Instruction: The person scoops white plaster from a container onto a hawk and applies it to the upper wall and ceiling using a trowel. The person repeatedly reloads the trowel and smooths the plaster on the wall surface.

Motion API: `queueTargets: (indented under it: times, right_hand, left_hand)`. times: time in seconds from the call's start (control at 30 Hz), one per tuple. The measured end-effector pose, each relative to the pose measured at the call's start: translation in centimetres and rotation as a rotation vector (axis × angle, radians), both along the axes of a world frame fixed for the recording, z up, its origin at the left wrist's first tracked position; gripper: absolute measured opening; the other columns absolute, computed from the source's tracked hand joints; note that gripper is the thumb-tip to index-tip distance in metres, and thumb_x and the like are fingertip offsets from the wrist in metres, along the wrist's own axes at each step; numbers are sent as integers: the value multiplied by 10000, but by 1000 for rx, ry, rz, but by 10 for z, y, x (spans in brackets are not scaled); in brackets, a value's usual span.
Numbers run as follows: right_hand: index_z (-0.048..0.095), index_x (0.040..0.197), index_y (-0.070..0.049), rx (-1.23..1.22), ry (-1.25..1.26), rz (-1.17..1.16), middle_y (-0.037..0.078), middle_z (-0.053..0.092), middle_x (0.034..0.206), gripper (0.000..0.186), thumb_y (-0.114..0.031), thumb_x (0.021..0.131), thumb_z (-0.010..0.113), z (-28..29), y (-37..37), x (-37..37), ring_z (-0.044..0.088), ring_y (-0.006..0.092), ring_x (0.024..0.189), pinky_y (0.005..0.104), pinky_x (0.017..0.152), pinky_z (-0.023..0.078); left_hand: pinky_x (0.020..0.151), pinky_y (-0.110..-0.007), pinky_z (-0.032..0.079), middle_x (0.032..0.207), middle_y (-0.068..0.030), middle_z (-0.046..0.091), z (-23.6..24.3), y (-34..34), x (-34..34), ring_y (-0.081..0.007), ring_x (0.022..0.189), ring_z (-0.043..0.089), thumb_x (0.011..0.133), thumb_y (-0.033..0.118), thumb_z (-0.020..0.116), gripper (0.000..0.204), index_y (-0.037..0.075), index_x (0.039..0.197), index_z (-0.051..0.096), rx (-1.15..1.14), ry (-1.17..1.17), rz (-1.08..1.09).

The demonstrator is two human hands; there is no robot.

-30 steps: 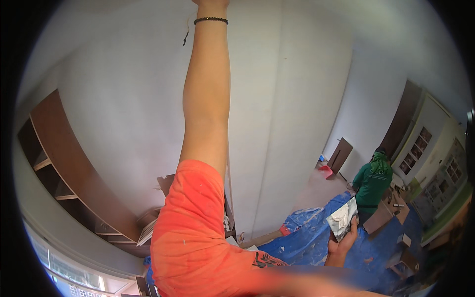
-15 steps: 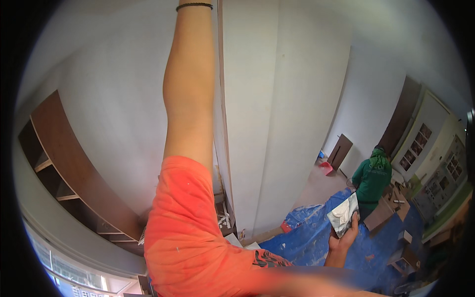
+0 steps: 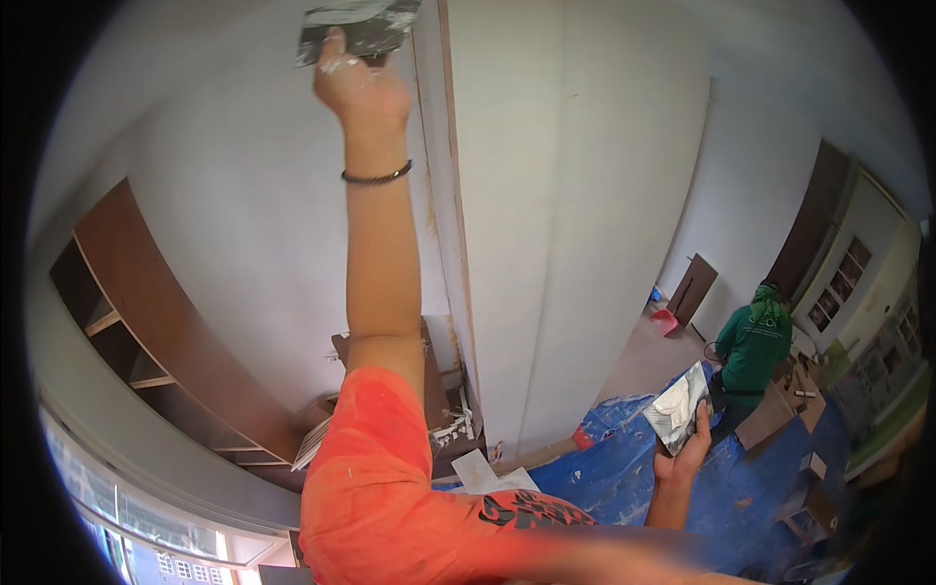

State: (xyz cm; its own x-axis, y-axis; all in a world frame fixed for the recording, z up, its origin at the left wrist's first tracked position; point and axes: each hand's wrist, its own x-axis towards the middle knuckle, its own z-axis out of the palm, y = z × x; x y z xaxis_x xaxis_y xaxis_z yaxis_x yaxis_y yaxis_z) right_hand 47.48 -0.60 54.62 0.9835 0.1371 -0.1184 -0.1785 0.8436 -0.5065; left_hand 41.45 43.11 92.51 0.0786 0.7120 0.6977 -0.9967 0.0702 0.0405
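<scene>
L hand [image 3: 361, 93] up high, clamped on wide blade [image 3: 361, 31]; far edge cut off by view, can't tell if it touches wall [image 3: 575, 195]. Wall's corner edge just R of L wrist. R hand [image 3: 684, 451] lower, gripping plate [image 3: 671, 429] w/ white paste [image 3: 675, 405]. Hands well apart, wide wall span betw. Co-worker [image 3: 756, 341] beyond plate, blue sheet [image 3: 604, 478] below.

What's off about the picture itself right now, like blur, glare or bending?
Head view: the brown shelf unit bows along the left side, corners rounded to black; head view: windows at lower left look washed out; head view: a smear blurs the forearm along the bottom; head view: the raised hand looks slightly soft, its smeared blade cut by the top edge.
</scene>
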Motion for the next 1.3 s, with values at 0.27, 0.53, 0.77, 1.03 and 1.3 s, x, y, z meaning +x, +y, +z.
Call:
queueTargets:
  times: [0.27, 0.53, 0.77, 1.03, 1.3]
  right_hand:
    - [579, 1356, -43, -11, -41, 90, 78, 659, 1314, 397, -272, 1031, 578, 9, 0, 1, 662, 234, 1165, 397, 999, 540]
    - [585, 1341, -45, -8, -21, -39, 79, 659, 1304, 390, -278, 1029, 581, 1, 1, -3, 658, 235, 1164, 393, 998, 539]
    - [588, 1346, -70, 10, -15, -14, 66, 665, 1306, 372, -258, 1025, 590, -1, -2, 1, 679, 229, 1131, 401, 951, 572]
    - [565, 1387, -73, 24, -10, 54, 73, 642, 1353, 404, -270, 1034, 574, 7, 6, 4, 644, 237, 1203, 412, 1032, 527]
    - [537, 1393, -52, 129, -166, 23, 95, 620, 1360, 439, -351, 1073, 507, 4, 19, 9, 619, 240, 1228, 392, 1081, 476]
  left_hand:
    - [843, -533, 538, 1068, -153, 649, 120, 69, 137, -323, 991, 618, 1031, 202, 475, 205, 93, 1140, 611, -158, 102, -337]
    - [987, -538, 514, 1322, -220, 617, 163, 115, 138, -379, 1237, 578, 1042, 213, 418, 425, 7, 1396, 529, 152, 312, -213]
    - [874, -467, 581, 1202, -221, 672, 167, 116, 69, -356, 1085, 671, 998, 98, 534, 350, -74, 1301, 566, 432, 673, 794]
    - [1075, -414, 474, 1302, -154, 609, -50, -8, -17, -282, 1196, 586, 1013, 169, 590, 305, -23, 1250, 587, 173, 26, 15]
    - [1020, -372, 481, 1294, -143, 613, -308, -215, -77, -212, 1178, 604, 1023, 156, 597, 425, -60, 1378, 508, 12, 1051, -358]
